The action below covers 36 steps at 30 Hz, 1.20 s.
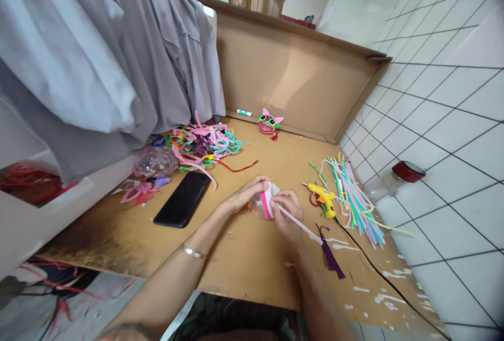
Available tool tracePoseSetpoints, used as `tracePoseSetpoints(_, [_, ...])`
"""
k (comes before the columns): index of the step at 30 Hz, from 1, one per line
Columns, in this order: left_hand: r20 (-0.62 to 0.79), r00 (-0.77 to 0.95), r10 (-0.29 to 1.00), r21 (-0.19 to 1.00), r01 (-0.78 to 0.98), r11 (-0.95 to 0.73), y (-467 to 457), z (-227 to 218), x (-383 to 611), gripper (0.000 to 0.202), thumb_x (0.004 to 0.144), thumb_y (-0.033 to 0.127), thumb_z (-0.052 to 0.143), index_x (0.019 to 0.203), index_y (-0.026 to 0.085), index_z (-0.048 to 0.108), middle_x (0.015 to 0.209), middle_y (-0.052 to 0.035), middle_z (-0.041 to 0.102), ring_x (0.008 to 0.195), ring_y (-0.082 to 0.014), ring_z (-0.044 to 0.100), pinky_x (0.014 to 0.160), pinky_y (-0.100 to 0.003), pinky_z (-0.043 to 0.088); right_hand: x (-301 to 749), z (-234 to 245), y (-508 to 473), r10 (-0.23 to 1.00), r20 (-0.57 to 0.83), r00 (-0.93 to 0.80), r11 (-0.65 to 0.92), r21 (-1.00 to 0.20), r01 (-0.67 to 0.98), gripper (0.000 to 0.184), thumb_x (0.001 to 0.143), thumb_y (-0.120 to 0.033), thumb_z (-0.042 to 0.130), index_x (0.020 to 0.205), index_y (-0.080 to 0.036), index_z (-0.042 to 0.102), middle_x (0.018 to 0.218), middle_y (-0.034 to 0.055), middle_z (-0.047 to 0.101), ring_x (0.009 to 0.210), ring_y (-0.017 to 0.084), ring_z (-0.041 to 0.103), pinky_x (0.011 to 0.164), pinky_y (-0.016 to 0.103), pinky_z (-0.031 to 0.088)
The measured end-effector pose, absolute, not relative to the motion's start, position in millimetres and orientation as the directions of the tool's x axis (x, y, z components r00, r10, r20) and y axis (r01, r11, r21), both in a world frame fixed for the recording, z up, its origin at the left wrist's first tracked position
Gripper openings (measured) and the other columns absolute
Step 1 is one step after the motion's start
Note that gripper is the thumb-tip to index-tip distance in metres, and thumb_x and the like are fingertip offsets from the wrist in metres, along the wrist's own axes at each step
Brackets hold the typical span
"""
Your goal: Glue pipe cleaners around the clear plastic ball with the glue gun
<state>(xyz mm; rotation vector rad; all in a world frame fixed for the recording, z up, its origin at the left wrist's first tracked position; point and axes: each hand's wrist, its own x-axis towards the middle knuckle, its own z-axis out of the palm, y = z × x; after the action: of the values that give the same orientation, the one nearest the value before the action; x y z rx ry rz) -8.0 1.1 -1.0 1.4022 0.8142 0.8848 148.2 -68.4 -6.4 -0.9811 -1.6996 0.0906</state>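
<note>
My left hand is wrapped round a small clear plastic piece, rounded like a ball or cup. Bright pink and pale pink bands circle its side. From the other side, my right hand pinches a pale pink pipe cleaner against the bands, its long loose end slanting down to the right. That end reaches a dark purple tassel lying on the table. Just right of my right hand lies a yellow hot glue gun, its nozzle pointing left.
Loose pipe cleaners lie at the right, beside the tiled wall. A tangled colourful pile is at the left, near a black phone. A decorated animal head and a glue stick or marker sit at the back. The gun's cord runs front right.
</note>
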Motion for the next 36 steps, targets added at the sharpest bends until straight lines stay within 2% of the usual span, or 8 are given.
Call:
tracePoseSetpoints(5, [0.066,0.577,0.814,0.995,0.021,-0.096,-5,10,-20,0.057,0.068,0.048,0.071,0.113,0.019,0.050,0.100,-0.0010,0.055,0.096,-0.0193,0.052,0.085,-0.030,0.043,152,-8,-66,0.639,0.768,-0.051,0.650,-0.503,0.570,0.009,0.087,-0.019,0.060,0.088,-0.022,0.068,0.087,0.0044,0.061,0.083,0.017,0.064,0.073,0.031,0.053])
tracePoseSetpoints(9, [0.017,0.632,0.775,0.998,0.030,-0.047,-5,11,-23,0.071,0.061,0.048,0.079,0.116,0.019,0.045,0.098,-0.0003,0.052,0.088,-0.0168,0.052,0.074,-0.026,0.044,151,-5,-67,0.642,0.764,-0.054,0.647,-0.503,0.573,0.009,0.087,-0.021,0.059,0.086,-0.022,0.068,0.085,0.0042,0.061,0.080,0.017,0.064,0.071,0.030,0.052])
tracePoseSetpoints(12, [0.017,0.640,0.768,0.998,0.041,-0.056,-3,6,-23,0.081,0.055,0.045,0.084,0.120,0.019,0.042,0.102,-0.0015,0.053,0.090,-0.0167,0.053,0.075,-0.027,0.046,150,-3,-68,0.649,0.760,-0.032,0.639,-0.521,0.566,0.009,0.086,-0.021,0.060,0.084,-0.021,0.068,0.083,0.0043,0.061,0.079,0.017,0.063,0.070,0.030,0.052])
tracePoseSetpoints(16, [0.014,0.595,0.803,0.984,0.134,-0.116,-3,2,-19,0.092,0.051,0.042,0.087,0.127,0.017,0.041,0.107,-0.0051,0.056,0.095,-0.0200,0.054,0.082,-0.032,0.048,151,-4,-68,0.661,0.750,-0.008,0.623,-0.543,0.563,0.008,0.086,-0.023,0.060,0.083,-0.021,0.068,0.084,0.0045,0.061,0.080,0.017,0.063,0.071,0.031,0.051])
tracePoseSetpoints(23, [0.153,0.490,0.858,0.909,0.271,-0.317,-5,10,-14,0.077,0.052,0.033,0.085,0.120,0.017,0.054,0.119,-0.0092,0.055,0.114,-0.0280,0.053,0.102,-0.042,0.043,154,-5,-66,0.664,0.747,-0.015,0.634,-0.553,0.541,0.009,0.086,-0.024,0.059,0.083,-0.021,0.068,0.084,0.0046,0.061,0.080,0.017,0.063,0.071,0.031,0.052])
tracePoseSetpoints(36, [0.127,0.541,0.831,0.945,0.188,-0.266,-10,19,-18,0.073,0.054,0.029,0.081,0.120,0.018,0.052,0.110,-0.0057,0.059,0.105,-0.0247,0.055,0.097,-0.038,0.044,157,-2,-67,0.698,0.716,-0.010,0.608,-0.585,0.536,0.007,0.085,-0.023,0.060,0.081,-0.022,0.066,0.087,0.0048,0.065,0.082,0.018,0.065,0.073,0.031,0.053])
